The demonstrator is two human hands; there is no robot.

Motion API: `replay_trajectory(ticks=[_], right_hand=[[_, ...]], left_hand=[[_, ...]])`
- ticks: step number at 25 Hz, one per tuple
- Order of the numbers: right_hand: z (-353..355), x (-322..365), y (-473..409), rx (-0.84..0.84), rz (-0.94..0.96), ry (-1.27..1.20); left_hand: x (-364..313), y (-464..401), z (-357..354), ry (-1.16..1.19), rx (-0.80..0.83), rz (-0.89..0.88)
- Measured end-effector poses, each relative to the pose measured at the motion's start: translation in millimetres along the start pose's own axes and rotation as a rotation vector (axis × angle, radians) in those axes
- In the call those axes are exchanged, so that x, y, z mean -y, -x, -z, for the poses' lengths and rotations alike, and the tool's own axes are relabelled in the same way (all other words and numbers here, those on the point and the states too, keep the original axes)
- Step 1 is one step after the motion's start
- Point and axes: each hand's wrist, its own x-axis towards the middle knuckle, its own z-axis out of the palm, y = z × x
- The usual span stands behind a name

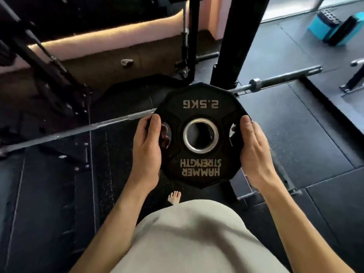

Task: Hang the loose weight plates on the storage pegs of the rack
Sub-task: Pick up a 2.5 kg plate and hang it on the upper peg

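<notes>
The left hand [146,148] is curled around the left edge of a black weight plate [201,134], with the thumb laid on the upper face and the fingers wrapped underneath, their tips showing through the left grip slot. The right hand [253,148] is closed on the opposite edge in the same manner, thumb on top and fingertips visible in the right slot. The plate is held level between both hands, in the air in front of the body and well above the floor [295,134]. It is many-sided, has a steel-ringed centre hole, and is marked "2.5KG" on the far side and "HAMMER STRENGTH" on the near side, both markings being read upside down from the head view.

A barbell [275,80] is seen lying across the dark rubber floor behind the plate, its collared sleeve extending to the right and its shaft running out to the left. Black uprights of the rack [234,40] are seen standing just beyond the plate. Storage pegs cannot be made out with certainty. A bare foot [174,197] is visible on the floor below the plate, and a light-coloured shirt [193,239] fills the lower centre. A teal block [327,29] is located at upper right, well apart.
</notes>
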Motion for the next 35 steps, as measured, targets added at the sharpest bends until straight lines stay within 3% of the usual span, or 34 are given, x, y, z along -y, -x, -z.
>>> replay_trajectory(ticks=[3, 8, 17, 26, 35], right_hand=[[0, 9, 3, 0.181, 0.083, 0.009], [-29, 25, 43, 0.637, 0.19, 0.003], [-138, 34, 253, 1.255, 0.288, 0.027], [-231, 26, 508, 1.521, 0.34, 0.032], [-374, 18, 627, 1.631, 0.331, 0.002]], left_hand=[[-2, 45, 8, 0.046, -0.226, -0.019], [-4, 146, 40, 0.158, -0.64, -0.097], [0, 367, 166, 0.245, -1.196, -0.254], [7, 565, 323, 0.259, -1.484, -0.37], [11, 603, 488, 0.247, -1.566, -0.365]])
